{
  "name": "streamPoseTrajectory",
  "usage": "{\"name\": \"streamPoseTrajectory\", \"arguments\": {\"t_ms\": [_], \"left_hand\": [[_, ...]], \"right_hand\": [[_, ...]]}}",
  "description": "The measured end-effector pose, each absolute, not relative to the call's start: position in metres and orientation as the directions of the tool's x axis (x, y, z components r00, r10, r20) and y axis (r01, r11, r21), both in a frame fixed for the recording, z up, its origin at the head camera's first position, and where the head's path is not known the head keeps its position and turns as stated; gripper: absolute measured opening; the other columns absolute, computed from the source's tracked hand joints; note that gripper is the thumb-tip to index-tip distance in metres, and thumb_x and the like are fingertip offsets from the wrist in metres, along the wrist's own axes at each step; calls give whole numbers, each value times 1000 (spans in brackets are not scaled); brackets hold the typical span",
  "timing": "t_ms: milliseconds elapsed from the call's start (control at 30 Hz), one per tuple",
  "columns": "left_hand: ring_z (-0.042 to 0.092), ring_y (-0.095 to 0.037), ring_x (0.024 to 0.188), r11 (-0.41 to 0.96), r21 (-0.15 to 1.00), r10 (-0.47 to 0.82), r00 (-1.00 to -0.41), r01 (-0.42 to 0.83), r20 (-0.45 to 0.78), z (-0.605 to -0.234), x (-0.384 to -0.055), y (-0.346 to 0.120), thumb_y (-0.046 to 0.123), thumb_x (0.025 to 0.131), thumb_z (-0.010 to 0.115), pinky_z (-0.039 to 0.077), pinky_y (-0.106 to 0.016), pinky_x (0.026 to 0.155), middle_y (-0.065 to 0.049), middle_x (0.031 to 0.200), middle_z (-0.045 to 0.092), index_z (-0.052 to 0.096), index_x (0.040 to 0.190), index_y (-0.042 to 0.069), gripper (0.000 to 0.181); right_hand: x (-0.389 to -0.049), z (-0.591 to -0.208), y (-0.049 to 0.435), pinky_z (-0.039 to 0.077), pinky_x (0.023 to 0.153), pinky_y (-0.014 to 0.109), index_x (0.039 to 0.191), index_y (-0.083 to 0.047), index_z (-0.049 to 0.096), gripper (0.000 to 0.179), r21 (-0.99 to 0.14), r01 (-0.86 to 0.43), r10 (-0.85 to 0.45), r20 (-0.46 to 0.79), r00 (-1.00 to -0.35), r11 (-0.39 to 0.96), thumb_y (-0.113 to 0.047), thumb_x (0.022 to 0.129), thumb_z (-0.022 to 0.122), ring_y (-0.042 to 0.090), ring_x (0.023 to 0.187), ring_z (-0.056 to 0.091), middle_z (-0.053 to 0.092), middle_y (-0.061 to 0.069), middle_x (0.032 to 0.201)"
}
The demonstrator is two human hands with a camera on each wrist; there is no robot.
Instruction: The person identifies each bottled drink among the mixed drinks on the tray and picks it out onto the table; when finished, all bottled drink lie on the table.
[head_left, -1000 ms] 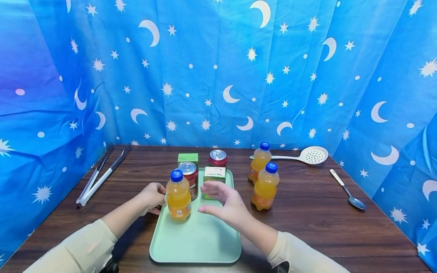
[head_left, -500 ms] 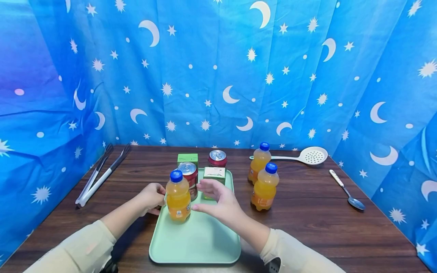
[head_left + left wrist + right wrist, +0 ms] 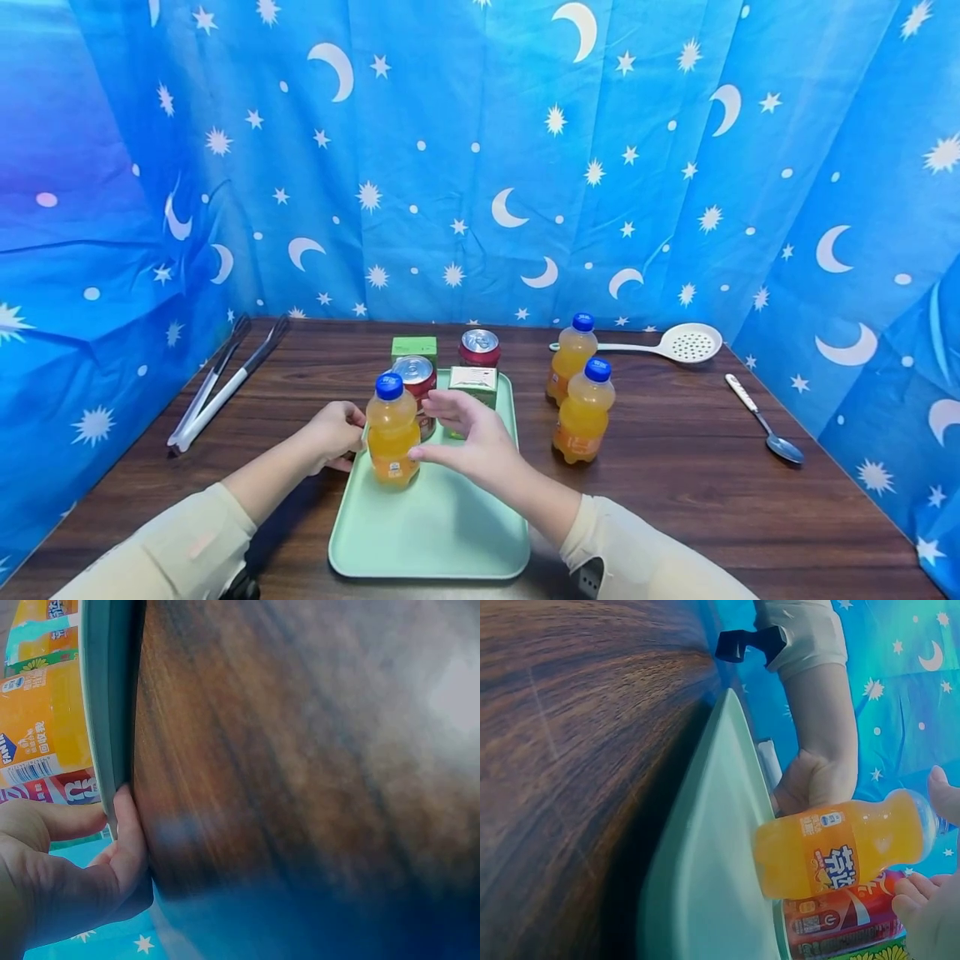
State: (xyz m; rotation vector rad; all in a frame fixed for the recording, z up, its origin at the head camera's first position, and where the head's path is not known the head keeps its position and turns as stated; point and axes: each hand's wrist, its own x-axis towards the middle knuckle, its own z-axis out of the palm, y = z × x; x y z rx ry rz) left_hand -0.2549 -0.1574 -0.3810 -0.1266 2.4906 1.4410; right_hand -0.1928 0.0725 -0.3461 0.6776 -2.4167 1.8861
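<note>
A light green tray (image 3: 427, 533) lies on the table, its left rim pinched between thumb and fingers of my left hand (image 3: 336, 435); the left wrist view shows that hand (image 3: 67, 862) on the rim. An orange soda bottle (image 3: 393, 446) with a blue cap stands upright on the tray. Just right of it is my right hand (image 3: 476, 442), thumb and fingers spread towards the bottle without gripping it. Behind the bottle stand a red soda can (image 3: 420, 379) and a green drink carton (image 3: 472, 379), the carton partly covered by my right hand.
Two more orange soda bottles (image 3: 583, 417) stand right of the tray. Beyond its far edge are another green carton (image 3: 414, 346) and red can (image 3: 478, 350). Tongs (image 3: 225, 387) lie at the left; a white skimmer (image 3: 686, 343) and a spoon (image 3: 772, 429) lie at the right.
My right hand has moved left, closer to the orange soda bottle on the tray. My left hand has stayed at the tray rim.
</note>
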Motion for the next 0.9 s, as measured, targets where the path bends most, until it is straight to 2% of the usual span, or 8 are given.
{"name": "streamPoseTrajectory", "arguments": {"t_ms": [200, 433, 567, 900], "left_hand": [[53, -25, 73, 505, 838, 48, -963, -205, -265, -381, -256, -157, -9, 75, 57, 55, -39, 55, -16, 91, 49, 49, 104, -4, 31], [54, -25, 72, 508, 838, 45, -966, -198, -255, -381, -255, -157, -10, 73, 57, 55, -38, 53, -16, 90, 51, 49, 103, -4, 32], [54, -24, 71, 505, 841, 49, -967, -192, -251, -382, -255, -157, -10, 73, 57, 55, -38, 53, -16, 89, 51, 50, 103, -4, 32], [55, -24, 72, 507, 841, 49, -969, -186, -244, -383, -255, -157, -10, 73, 56, 55, -38, 54, -16, 89, 51, 50, 103, -4, 31]], "right_hand": [[-197, -350, 66, 44, 95, 35, 128, -14, 53, 62, -918, -344, -325, 270, -907, 199, -24, 74, 80, 17, 113, 55, 60, -2, 121], [-197, -348, 60, 45, 94, 41, 129, -12, 51, 64, -912, -349, -325, 270, -906, 214, -26, 74, 80, 23, 113, 56, 58, 1, 123], [-199, -349, 56, 45, 93, 44, 129, -11, 51, 64, -908, -358, -321, 279, -905, 219, -27, 74, 80, 22, 111, 57, 58, 1, 122], [-201, -348, 49, 49, 88, 40, 127, -13, 53, 62, -902, -347, -306, 264, -915, 257, -25, 73, 80, 20, 107, 59, 58, 2, 123]]}}
